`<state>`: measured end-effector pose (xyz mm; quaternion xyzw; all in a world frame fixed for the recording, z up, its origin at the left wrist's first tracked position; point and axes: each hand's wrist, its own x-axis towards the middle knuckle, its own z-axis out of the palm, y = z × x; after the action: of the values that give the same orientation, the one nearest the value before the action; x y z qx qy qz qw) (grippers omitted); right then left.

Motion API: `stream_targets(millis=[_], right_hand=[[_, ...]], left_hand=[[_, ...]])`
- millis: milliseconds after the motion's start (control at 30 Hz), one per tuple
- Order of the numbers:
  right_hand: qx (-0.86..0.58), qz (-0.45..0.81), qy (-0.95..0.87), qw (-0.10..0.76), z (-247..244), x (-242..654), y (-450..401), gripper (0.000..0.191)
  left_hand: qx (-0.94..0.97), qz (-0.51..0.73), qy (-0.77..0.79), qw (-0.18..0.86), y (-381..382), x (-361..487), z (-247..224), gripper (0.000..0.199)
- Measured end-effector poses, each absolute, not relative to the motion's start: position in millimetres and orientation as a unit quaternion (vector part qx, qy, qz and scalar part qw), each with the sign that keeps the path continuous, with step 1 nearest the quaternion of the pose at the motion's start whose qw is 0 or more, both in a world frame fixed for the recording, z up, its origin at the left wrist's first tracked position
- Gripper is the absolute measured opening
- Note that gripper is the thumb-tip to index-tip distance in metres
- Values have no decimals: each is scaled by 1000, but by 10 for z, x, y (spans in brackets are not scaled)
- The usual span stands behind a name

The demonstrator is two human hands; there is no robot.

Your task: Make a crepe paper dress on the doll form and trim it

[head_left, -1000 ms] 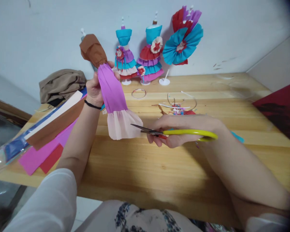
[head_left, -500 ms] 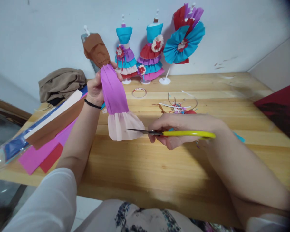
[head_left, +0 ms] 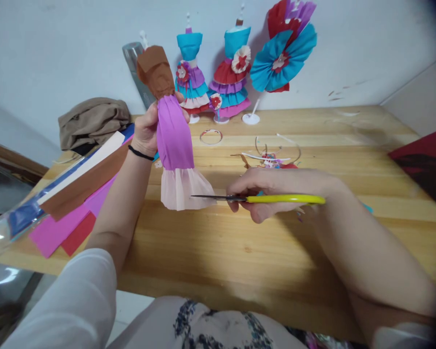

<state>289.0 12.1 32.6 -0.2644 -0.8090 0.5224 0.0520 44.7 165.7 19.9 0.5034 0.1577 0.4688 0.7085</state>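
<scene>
Left hand [head_left: 147, 130] closed round the waist of a paper dress [head_left: 174, 138], where the brown bodice [head_left: 159, 75] meets the purple skirt; that dress is my landmark. It leans, held up over the near part of the wooden table [head_left: 218, 257]. Right hand [head_left: 271, 186], to the right of the dress's pale hem [head_left: 181, 190], is wrapped round yellow-handled scissors [head_left: 287, 198]. Their dark blades point left and overlap the hem's right corner in my view. They look almost edge-on, so I can't tell whether they are parted or touching the paper.

Left of the dress lie coloured paper sheets [head_left: 89, 186], with a crumpled cloth [head_left: 94, 121] beyond them. Behind it and to its right stand the blue-topped dresses [head_left: 237, 42] and a big blue rosette [head_left: 276, 60]; to its right, beyond the scissors, sits a heap of scraps [head_left: 272, 161].

What would worry me is the hem: it flares loosely and nothing grips it down there, so I reckon it could fold under a blade and come out ragged or nicked too deep. If the dress tipped, a tip might snag the purple. And squeezing hard at the waist could crush those gathers or tear the thin paper.
</scene>
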Motion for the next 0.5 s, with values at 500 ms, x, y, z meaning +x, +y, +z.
stream_targets(millis=[500], right_hand=[[-306, 503, -808, 14, 312, 2902, 124, 37]], left_hand=[[444, 445, 244, 738, 1531, 514, 306, 74]])
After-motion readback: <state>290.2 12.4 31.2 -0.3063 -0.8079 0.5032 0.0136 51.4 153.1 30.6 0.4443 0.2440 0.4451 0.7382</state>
